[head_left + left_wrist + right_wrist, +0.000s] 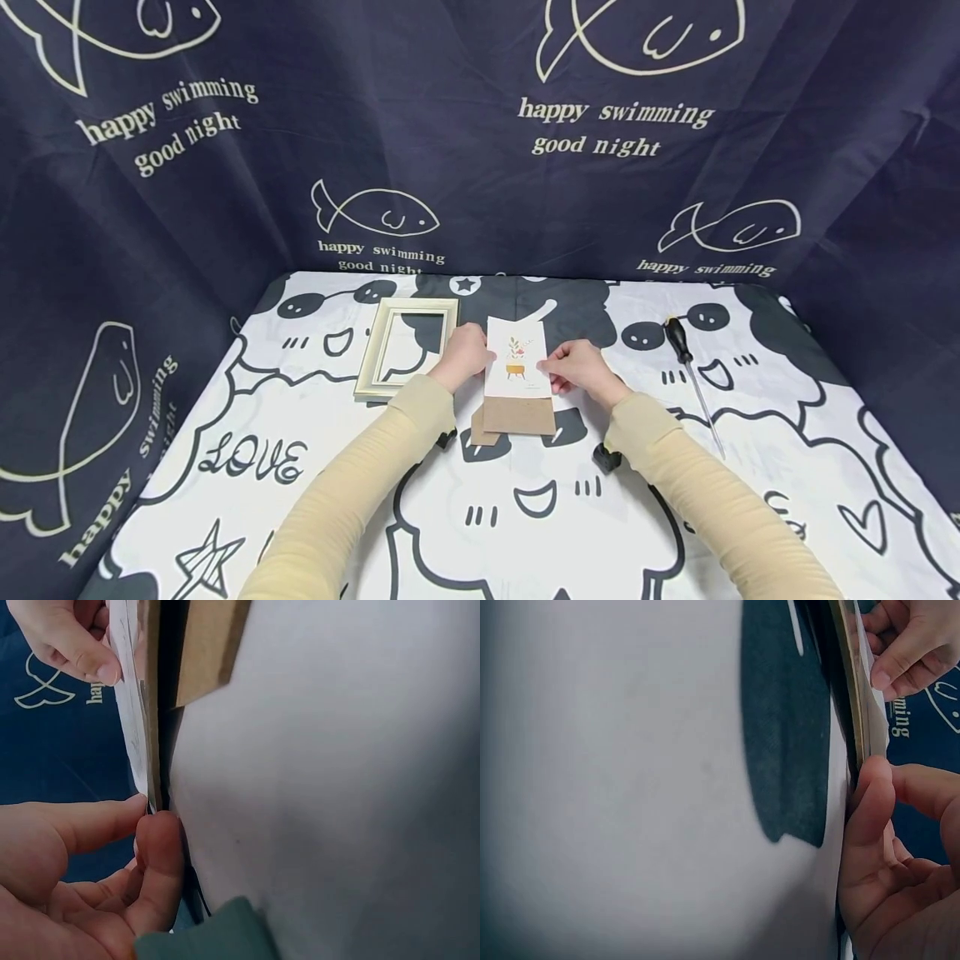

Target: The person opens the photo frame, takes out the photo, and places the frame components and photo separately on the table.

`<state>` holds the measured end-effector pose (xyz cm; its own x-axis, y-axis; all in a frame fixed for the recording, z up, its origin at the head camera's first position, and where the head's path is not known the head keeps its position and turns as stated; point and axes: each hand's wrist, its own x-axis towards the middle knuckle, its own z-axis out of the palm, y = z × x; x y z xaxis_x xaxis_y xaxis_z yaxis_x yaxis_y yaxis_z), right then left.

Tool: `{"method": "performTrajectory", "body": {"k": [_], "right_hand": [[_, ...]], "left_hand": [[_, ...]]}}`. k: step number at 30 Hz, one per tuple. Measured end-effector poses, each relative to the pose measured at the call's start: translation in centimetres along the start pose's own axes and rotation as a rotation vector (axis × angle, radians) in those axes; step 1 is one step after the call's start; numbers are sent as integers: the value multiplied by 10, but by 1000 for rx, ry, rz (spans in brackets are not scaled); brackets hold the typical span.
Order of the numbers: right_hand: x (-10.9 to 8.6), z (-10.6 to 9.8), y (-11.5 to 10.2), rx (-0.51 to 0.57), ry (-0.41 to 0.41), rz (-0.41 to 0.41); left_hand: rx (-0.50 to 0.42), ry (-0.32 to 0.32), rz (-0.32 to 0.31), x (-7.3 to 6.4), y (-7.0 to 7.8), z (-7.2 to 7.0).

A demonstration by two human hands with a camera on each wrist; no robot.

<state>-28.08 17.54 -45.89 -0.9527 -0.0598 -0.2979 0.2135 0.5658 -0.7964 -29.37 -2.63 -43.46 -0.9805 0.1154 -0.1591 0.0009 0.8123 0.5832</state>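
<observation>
A white picture card (513, 379) with a printed plant in an orange pot lies over a brown backing board (519, 417), whose lower part sticks out below it. My left hand (467, 354) pinches the card's left edge, and my right hand (581, 367) pinches the right edge. Seen edge-on in the left wrist view, the card (129, 712) lies close along the board (152, 697), with my left thumb and finger at its edge. The right wrist view has my right hand (900, 855) at the opposite edge of the card (875, 712).
A pale gold picture frame (369, 367) lies left of my left hand. A screwdriver (677, 342) with a black handle lies to the right, its shaft pointing toward the front. Under everything is a black-and-white patterned cloth (337, 467); a dark blue curtain (480, 125) hangs behind.
</observation>
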Motion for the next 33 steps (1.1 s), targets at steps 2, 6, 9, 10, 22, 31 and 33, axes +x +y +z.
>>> {"method": "performTrajectory", "body": {"k": [2,6,9,10,22,31,33], "right_hand": [[0,0,1,-7,1,0],[3,0,2,-32,8,-3],[4,0,3,-55,8,-8],[4,0,2,-58,6,-9],[0,-3,-2,-55,-32,9],[-7,-22,-14,-77,-124,10],[-11,-30,-18,-91,-143,12]], "left_hand": [[11,1,1,0,0,0],[40,-2,7,1,0,0],[48,-11,9,1,0,0],[49,-13,10,1,-1,1],[38,-36,-6,0,-1,0],[59,-60,-4,0,5,-16],[82,-58,29,-2,7,-24]]}}
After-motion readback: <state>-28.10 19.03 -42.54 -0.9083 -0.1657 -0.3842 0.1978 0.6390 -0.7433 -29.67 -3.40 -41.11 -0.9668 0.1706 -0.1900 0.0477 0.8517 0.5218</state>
